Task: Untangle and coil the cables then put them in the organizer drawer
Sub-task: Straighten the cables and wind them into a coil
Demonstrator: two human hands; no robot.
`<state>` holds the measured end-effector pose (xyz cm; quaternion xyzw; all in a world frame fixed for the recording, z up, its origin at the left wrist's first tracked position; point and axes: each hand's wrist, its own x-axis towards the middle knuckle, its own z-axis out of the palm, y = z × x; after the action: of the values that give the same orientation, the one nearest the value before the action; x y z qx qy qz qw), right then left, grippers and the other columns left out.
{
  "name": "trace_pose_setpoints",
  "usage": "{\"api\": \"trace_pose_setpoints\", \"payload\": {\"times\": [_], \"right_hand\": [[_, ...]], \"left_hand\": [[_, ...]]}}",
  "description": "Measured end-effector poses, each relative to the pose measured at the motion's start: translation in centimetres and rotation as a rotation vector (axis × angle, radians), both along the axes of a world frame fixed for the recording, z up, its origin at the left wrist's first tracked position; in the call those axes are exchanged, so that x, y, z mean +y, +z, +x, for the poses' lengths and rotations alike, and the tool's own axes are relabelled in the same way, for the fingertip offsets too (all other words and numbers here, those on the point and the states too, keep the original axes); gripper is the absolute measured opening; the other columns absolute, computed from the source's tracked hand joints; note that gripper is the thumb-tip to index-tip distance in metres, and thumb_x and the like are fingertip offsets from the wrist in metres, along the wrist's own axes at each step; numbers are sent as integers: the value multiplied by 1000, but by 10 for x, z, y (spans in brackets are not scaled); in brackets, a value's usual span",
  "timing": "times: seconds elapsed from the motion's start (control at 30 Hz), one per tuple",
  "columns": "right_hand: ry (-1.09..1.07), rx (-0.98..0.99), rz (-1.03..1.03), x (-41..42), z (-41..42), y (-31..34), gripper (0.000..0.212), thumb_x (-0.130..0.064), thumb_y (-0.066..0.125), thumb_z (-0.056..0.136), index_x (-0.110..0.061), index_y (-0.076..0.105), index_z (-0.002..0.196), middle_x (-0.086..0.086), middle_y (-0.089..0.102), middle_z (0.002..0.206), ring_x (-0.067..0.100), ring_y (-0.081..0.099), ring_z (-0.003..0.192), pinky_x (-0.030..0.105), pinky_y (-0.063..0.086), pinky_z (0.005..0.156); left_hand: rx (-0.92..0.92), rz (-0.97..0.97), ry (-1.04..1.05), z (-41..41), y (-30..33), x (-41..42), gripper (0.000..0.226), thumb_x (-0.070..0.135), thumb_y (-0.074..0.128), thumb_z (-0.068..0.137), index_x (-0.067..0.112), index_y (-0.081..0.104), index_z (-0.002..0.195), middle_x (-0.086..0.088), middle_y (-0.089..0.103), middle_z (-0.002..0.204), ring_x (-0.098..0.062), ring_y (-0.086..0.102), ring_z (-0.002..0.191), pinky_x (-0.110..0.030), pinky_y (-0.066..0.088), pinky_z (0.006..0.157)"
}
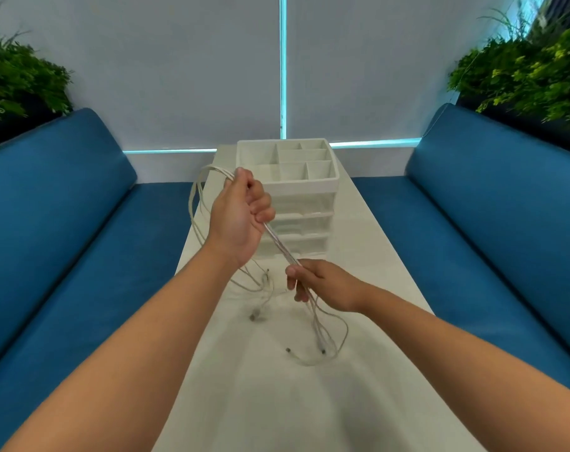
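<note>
White narrow table [368, 256] between blue benches [65, 207]. Left hand [241, 216] raised, fist gripping white cables [282, 247]; right hand [322, 283] pinching same bundle lower. Loose ends trail onto table. Organizer [296, 190] just behind hands, drawers closed.

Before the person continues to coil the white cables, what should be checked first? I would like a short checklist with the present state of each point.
1. Left hand grips the cables: ok, fingers curled round the bundle.
2. Right hand pinches the same strands lower down: ok.
3. Stretch between both hands is straight: ok.
4. Cables fully untangled: not ok, loose ends lie crossed on the table.
5. Coil formed: not ok, only a loose loop hangs beyond the left hand.
6. A drawer of the organizer is open to receive the coil: cannot tell, the hand hides part of the front.
</note>
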<state>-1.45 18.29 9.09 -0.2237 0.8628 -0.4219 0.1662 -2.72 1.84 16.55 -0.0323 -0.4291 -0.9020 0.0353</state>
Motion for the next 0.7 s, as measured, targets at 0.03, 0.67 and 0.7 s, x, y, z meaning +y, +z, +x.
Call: {"api": "trace_pose_setpoints", "payload": {"times": [0.03, 0.67, 0.7], "right_hand": [[-19, 20, -3, 2, 2, -7, 33, -42, 43, 100, -17, 56, 84, -4, 60, 74, 17, 64, 74, 39, 49, 85], [-21, 207, 213, 47, -6, -43, 29, -37, 39, 102, -17, 54, 88, 0, 56, 79, 21, 52, 75, 36, 42, 73], [-24, 177, 215, 49, -7, -45, 30, -39, 42, 101, -17, 57, 87, 0, 57, 78, 20, 53, 74, 34, 42, 73]], "left_hand": [[-25, -28, 26, 1, -3, -2, 33, 27, 31, 108, 18, 41, 78, 7, 29, 56, -7, 21, 48, -19, 22, 42], [-250, 50, 375, 7, -46, -51, 29, 14, 39, 101, 19, 40, 72, 7, 25, 53, -8, 18, 44, -21, 20, 38], [-261, 53, 384, 7, -48, -53, 29, 13, 39, 100, 19, 40, 72, 7, 24, 53, -8, 18, 44, -21, 20, 38]]}}
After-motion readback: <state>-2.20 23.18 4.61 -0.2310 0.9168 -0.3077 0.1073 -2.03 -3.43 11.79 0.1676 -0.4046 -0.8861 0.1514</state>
